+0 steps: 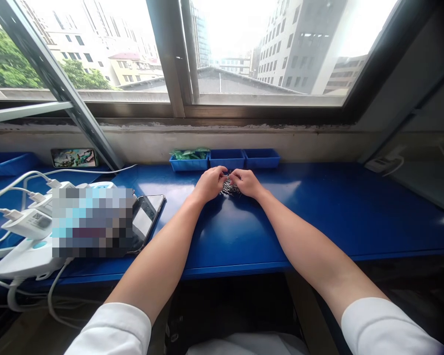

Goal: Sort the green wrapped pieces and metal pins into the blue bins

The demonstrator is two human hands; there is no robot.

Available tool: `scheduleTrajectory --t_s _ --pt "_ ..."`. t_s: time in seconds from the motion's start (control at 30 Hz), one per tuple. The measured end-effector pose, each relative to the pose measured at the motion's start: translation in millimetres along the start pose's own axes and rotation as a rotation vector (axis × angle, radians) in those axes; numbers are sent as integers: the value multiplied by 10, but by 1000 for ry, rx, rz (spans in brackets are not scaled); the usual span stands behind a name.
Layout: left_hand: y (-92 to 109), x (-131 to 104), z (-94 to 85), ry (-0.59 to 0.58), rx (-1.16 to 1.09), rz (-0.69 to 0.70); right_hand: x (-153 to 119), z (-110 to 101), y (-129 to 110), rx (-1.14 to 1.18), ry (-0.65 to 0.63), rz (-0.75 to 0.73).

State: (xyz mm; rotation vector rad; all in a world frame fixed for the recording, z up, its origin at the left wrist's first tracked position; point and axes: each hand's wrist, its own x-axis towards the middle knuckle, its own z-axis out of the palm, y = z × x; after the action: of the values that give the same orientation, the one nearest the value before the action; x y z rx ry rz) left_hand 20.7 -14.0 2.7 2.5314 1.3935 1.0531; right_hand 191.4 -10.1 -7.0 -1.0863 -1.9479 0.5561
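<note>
A small heap of thin, dark and silvery metal pieces, like screws or pins [229,187], lies on the blue tabletop [240,236]; single pieces are too small to name surely. From the left, my left hand [210,183] reaches to the heap with fingers bent and pinched together at its upper edge. My right hand [247,182] mirrors it from the right, its thumb and fingers also drawn together. The two sets of fingertips nearly meet above the pieces. Whatever sits between the fingers is too small to make out.
Behind the heap stand a blue bin with green packets [190,160], a middle blue bin [227,158] and a right blue bin [262,158]. At left are a phone [148,219], a white power strip [22,261] with chargers and cables, and a propped phone [74,158]. A metal post [74,103] slants up at left.
</note>
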Motion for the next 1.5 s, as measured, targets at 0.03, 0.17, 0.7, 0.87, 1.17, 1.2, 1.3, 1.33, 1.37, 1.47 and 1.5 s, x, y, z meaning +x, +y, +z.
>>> scheduleTrajectory --t_s 0.03,0.17,0.7,0.87,1.17,1.2,1.3,1.33,1.37,1.47,1.5 --pt "-5 2 2 14 -9 3 4 3 4 -1 5 7" --pt "-8 11 7 57 28 -33 30 28 21 38 49 24" --pt "-25 56 25 154 34 -161 122 -96 135 372 428 191" --pt "-206 49 -56 270 4 -336 129 -205 233 -28 609 195" --pt "-362 32 -62 234 13 -466 185 -263 423 -228 550 322" --pt "-374 29 -53 211 15 -464 187 -261 434 -233 527 349" --pt "-405 19 -28 127 34 -463 189 -248 451 -256 454 415" --pt "-412 18 -23 93 45 -464 188 -243 451 -266 434 426" --pt "-417 17 -19 59 57 -464 187 -237 448 -278 423 429" --pt "-420 22 -26 -12 85 -443 179 -218 427 -309 436 381" --pt "-418 23 -35 -22 87 -433 175 -210 418 -314 443 350"
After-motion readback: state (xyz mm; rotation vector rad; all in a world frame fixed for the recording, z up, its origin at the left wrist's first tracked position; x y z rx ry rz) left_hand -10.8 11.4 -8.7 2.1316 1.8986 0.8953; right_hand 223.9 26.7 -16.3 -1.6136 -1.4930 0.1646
